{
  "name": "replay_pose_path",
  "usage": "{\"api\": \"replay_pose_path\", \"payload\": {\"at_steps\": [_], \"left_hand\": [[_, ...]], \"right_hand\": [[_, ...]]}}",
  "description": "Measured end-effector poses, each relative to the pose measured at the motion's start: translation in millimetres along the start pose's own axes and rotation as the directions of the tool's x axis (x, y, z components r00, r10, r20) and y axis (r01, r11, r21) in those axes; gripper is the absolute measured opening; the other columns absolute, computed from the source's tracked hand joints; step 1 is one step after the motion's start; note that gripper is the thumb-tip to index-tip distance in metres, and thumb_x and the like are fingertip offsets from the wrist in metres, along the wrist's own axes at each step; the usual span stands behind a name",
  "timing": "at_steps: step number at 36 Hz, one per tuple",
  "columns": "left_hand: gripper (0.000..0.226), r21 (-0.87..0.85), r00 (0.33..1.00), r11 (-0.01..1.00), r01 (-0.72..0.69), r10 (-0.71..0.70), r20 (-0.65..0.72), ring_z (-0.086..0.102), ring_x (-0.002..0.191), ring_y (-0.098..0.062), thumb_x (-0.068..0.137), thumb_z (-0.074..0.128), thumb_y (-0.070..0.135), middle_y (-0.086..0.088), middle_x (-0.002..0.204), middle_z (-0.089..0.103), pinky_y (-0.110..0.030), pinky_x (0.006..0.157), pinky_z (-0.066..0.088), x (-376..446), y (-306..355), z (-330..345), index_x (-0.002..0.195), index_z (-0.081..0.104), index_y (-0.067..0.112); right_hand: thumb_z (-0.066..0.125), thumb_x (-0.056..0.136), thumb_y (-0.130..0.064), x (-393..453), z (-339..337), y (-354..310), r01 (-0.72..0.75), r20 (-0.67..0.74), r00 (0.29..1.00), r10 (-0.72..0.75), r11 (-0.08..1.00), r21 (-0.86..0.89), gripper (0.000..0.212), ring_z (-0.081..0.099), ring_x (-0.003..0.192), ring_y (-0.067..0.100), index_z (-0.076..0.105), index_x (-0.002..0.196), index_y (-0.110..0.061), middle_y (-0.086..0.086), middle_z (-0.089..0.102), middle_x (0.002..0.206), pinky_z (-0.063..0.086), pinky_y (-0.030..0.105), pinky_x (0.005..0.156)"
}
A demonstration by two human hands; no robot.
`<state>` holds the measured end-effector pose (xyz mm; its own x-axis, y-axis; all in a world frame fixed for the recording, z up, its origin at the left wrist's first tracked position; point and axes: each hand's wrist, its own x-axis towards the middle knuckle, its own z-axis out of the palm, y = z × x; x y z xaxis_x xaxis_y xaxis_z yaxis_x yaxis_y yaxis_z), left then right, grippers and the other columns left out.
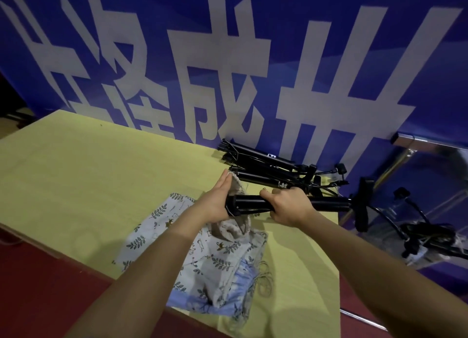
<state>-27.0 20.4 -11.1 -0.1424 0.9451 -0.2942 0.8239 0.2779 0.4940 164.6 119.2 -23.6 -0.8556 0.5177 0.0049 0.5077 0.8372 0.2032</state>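
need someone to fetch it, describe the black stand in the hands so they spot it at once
On the yellow table before the blue banner, folded black stands lie at the far edge. Yours is the black stand held nearer, above a leaf-print cloth: right hand gripping it, left hand pressing a beige cloth to its end.

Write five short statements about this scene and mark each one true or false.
1. The right hand grips the black stand. True.
2. The left hand is curled into a fist. False: its fingers are straight, pressed against the beige cloth at the stand's end.
3. The patterned cloth lies on the yellow table. True.
4. The banner is red. False: it is blue with white characters.
5. Beyond the hands, more black stands lie by the banner. True.
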Motion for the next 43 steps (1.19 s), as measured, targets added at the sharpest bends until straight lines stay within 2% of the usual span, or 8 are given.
{"api": "replay_pose_path", "payload": {"at_steps": [8,13,18,25,29,34,39,43], "left_hand": [[0.106,-0.059,0.996,0.995,-0.077,0.080,0.039,0.004,0.147,-0.012,0.078,0.065,0.002,0.016,0.156,-0.019,-0.035,0.112,0.034,3.8,19.5,8.7,0.150,-0.010,0.023],[0.079,0.053,0.984,0.994,-0.092,0.099,-0.147,0.030,0.139,-0.020,0.086,0.063,0.022,0.002,0.157,0.016,-0.032,0.105,0.036,-1.0,24.9,9.4,0.150,0.017,0.014],[0.037,0.406,0.941,0.913,0.024,0.116,-0.317,0.053,0.107,-0.027,0.091,0.053,0.022,-0.009,0.125,0.046,-0.034,0.080,0.041,-4.1,32.3,10.8,0.125,0.044,0.009],[0.038,0.450,0.925,0.888,0.092,0.091,-0.368,0.055,0.107,-0.027,0.094,0.050,0.029,-0.011,0.122,0.048,-0.033,0.084,0.043,5.7,32.0,2.8,0.123,0.043,0.005],[0.038,0.416,0.904,0.902,0.114,0.080,-0.421,0.057,0.102,-0.028,0.096,0.047,0.033,-0.011,0.119,0.049,-0.033,0.078,0.043,4.9,26.3,-3.6,0.121,0.045,0.005],[0.042,0.333,0.880,0.936,0.119,0.056,-0.472,0.060,0.094,-0.027,0.095,0.046,0.042,-0.008,0.113,0.051,-0.031,0.064,0.038,1.6,18.5,-4.4,0.118,0.049,0.007],[0.043,0.211,0.859,0.976,0.055,0.061,-0.509,0.060,0.090,-0.028,0.093,0.050,0.043,-0.008,0.108,0.052,-0.029,0.063,0.036,-6.1,13.0,-5.5,0.115,0.051,0.007],[0.041,0.123,0.853,0.992,0.019,0.048,-0.520,0.059,0.088,-0.030,0.092,0.053,0.040,-0.010,0.107,0.052,-0.036,0.067,0.043,-12.2,11.1,-7.8,0.112,0.053,0.004]], "right_hand": [[0.048,0.088,-0.023,20.6,-9.2,-16.7,0.123,-0.022,0.992,-0.126,0.987,-0.101,0.048,0.061,0.097,0.031,0.038,0.134,-0.014,0.010,0.062,0.108,0.037,0.034,0.075],[0.054,0.083,-0.018,28.2,-17.7,-18.9,0.140,-0.090,0.984,-0.152,0.981,-0.132,0.050,0.063,0.094,0.032,0.045,0.131,-0.004,0.012,0.064,0.103,0.043,0.037,0.078],[0.081,0.046,-0.027,31.4,-23.6,-19.0,0.149,-0.179,0.967,-0.180,0.973,-0.176,0.038,0.060,0.051,0.017,0.065,0.079,-0.016,-0.002,0.061,0.060,0.043,0.025,0.051],[0.058,0.077,-0.014,26.4,-16.7,-11.6,0.046,-0.536,0.832,-0.146,0.980,-0.195,0.031,0.057,0.081,0.024,0.058,0.108,-0.010,0.004,0.062,0.096,0.032,0.032,0.075],[0.057,0.083,-0.017,19.3,-14.2,-10.6,0.008,-0.638,0.766,-0.085,0.992,-0.122,0.022,0.055,0.076,0.026,0.053,0.104,-0.011,0.005,0.061,0.091,0.031,0.033,0.072],[0.043,0.088,-0.026,14.2,-1.3,-18.4,-0.058,-0.453,0.884,0.116,0.988,0.140,0.022,0.058,0.071,0.027,0.059,0.090,-0.011,0.005,0.057,0.081,0.038,0.035,0.064],[0.049,0.095,-0.038,23.7,-5.5,-27.7,-0.278,-0.007,0.945,0.328,0.812,0.514,0.055,0.043,0.121,0.028,0.035,0.144,-0.016,0.009,0.046,0.133,0.038,0.036,0.097],[0.059,0.089,-0.042,39.8,-12.2,-36.2,-0.330,0.127,0.925,0.358,0.593,0.734,0.070,0.049,0.120,0.028,0.023,0.147,-0.027,0.008,0.052,0.129,0.037,0.043,0.101]]}}
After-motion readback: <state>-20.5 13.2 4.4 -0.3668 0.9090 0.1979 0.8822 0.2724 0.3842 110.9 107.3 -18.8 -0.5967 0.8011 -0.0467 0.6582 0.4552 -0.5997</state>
